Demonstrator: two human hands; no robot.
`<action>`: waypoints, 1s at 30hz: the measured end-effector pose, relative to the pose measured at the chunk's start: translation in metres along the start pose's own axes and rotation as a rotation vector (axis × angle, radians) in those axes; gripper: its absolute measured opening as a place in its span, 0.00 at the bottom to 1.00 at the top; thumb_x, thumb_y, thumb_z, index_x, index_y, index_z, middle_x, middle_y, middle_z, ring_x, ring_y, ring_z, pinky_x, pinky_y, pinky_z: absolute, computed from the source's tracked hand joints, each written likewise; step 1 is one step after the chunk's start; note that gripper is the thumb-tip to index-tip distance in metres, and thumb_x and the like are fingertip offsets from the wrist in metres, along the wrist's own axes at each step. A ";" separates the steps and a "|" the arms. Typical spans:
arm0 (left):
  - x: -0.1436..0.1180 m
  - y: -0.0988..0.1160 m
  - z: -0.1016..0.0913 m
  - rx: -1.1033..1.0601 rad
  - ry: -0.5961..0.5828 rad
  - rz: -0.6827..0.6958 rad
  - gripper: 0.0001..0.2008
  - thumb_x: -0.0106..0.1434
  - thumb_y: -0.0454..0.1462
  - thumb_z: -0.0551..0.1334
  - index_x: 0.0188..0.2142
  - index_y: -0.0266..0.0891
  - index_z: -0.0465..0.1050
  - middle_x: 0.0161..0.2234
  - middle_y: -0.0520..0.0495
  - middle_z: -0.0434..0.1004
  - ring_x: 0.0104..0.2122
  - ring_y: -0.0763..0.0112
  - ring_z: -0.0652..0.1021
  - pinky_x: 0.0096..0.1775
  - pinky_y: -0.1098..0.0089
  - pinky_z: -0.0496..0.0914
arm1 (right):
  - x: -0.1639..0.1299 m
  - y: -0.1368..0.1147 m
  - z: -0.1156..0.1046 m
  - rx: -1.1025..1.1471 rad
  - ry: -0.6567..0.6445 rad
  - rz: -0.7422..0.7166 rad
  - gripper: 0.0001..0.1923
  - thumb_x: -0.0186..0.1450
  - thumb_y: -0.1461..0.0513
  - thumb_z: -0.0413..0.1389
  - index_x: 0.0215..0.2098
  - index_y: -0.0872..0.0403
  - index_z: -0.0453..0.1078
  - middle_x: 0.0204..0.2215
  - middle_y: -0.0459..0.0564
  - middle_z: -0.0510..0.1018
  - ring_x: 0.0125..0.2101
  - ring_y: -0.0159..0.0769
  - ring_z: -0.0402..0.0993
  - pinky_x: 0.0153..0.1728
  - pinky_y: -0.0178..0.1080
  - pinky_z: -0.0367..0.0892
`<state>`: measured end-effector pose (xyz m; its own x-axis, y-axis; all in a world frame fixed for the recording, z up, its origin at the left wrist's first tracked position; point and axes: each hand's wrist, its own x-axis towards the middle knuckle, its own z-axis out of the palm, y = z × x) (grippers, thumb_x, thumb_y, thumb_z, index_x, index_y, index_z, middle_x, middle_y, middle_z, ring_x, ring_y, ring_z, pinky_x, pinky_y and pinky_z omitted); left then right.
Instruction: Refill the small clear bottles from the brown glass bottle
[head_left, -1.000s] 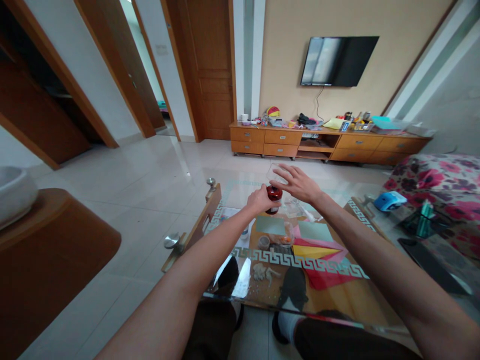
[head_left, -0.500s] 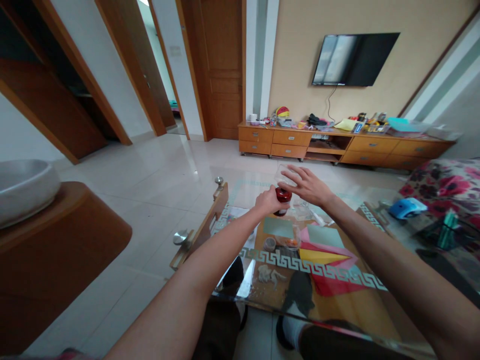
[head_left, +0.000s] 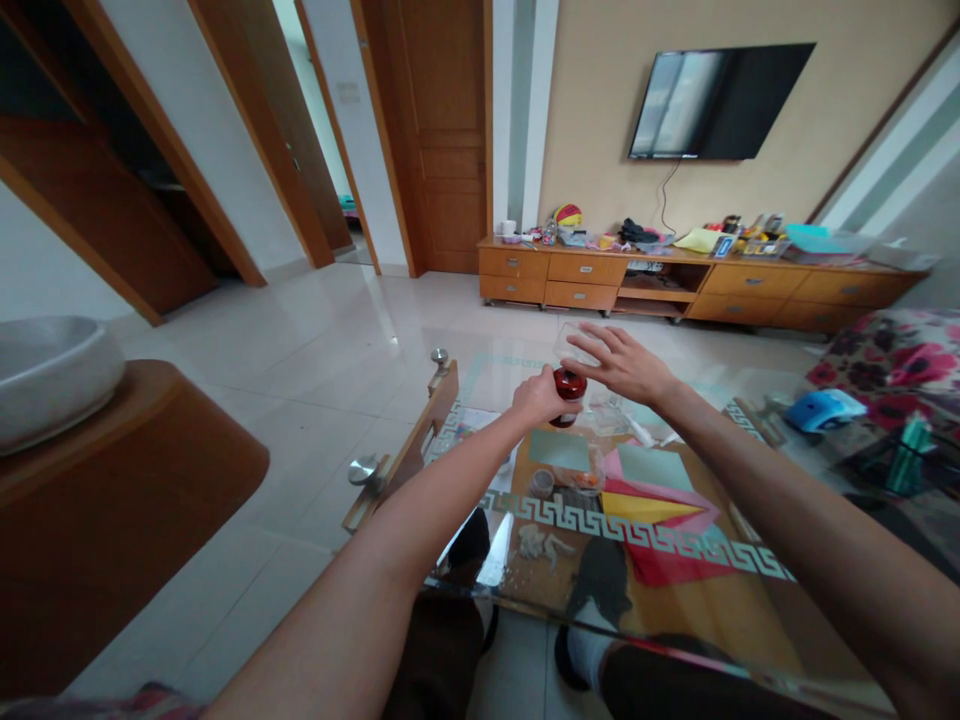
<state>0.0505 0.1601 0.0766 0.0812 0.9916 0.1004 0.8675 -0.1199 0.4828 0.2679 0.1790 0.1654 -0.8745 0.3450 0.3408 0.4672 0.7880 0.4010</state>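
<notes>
Left hand (head_left: 537, 397) wraps small dark-red jar (head_left: 568, 392), held above glass counter (head_left: 675, 560). Right hand (head_left: 624, 366) spread wide, fingers around clear lid (head_left: 570, 343) just over jar mouth. Lid looks off, not seated.

Stuff on the bench, hands out at the far end

Left hand (head_left: 538, 398) holds a small jar (head_left: 568, 394) above the bench (head_left: 750, 610), right hand (head_left: 622, 364) just right of it. Paper sheets (head_left: 645, 495) lie nearer on the bench, cabinet (head_left: 675, 285) behind, sofa (head_left: 892, 365) on the right.
</notes>
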 end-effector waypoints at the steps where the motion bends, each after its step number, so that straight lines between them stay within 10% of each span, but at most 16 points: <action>1: 0.000 0.000 0.000 0.000 0.000 0.000 0.47 0.48 0.67 0.73 0.58 0.47 0.64 0.52 0.37 0.83 0.53 0.43 0.83 0.48 0.57 0.74 | 0.001 0.001 0.000 -0.009 -0.004 -0.011 0.33 0.73 0.69 0.57 0.71 0.35 0.63 0.77 0.44 0.54 0.77 0.56 0.44 0.69 0.66 0.57; 12: 0.001 0.000 0.002 0.000 0.006 0.023 0.46 0.48 0.67 0.72 0.58 0.47 0.63 0.52 0.37 0.83 0.52 0.43 0.83 0.47 0.59 0.73 | -0.004 -0.011 0.007 -0.049 0.067 0.108 0.38 0.68 0.72 0.57 0.72 0.37 0.63 0.77 0.49 0.54 0.75 0.58 0.48 0.66 0.61 0.58; 24: -0.002 0.006 -0.002 0.007 0.015 0.040 0.42 0.49 0.65 0.72 0.55 0.46 0.65 0.49 0.37 0.84 0.49 0.43 0.84 0.43 0.60 0.72 | -0.081 0.009 0.037 0.039 0.164 1.041 0.39 0.67 0.45 0.61 0.68 0.54 0.60 0.61 0.65 0.76 0.65 0.61 0.66 0.60 0.57 0.61; 30: 0.000 0.006 -0.002 0.010 0.012 0.031 0.43 0.48 0.66 0.71 0.54 0.47 0.65 0.49 0.37 0.84 0.47 0.43 0.84 0.41 0.60 0.72 | -0.141 0.008 0.057 0.108 -0.173 1.498 0.45 0.67 0.34 0.55 0.64 0.60 0.62 0.49 0.70 0.82 0.54 0.64 0.78 0.58 0.60 0.63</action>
<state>0.0548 0.1589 0.0811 0.1026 0.9867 0.1257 0.8695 -0.1504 0.4705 0.3880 0.1659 0.0720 0.3793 0.8875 0.2616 0.9096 -0.3058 -0.2812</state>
